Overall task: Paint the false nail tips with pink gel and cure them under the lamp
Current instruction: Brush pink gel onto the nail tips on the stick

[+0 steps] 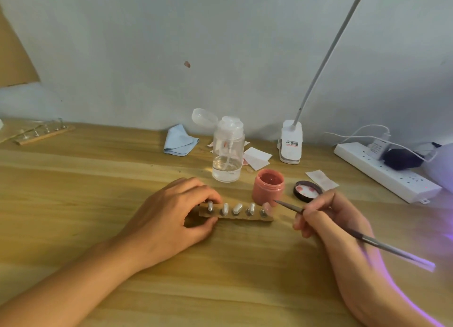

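Nail tips [237, 208] | left hand [171, 216] grips strip [245, 219] | right hand [338, 228] pinches brush [289, 205] | clip label [291, 143] unreadable

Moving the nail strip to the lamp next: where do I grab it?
Take the strip by its long edges at the left end, coming from the left, as the left hand pinches it now. It lies flat with tips standing along its top, and the rightmost tip looks pink, perhaps wet, so keep off the top.
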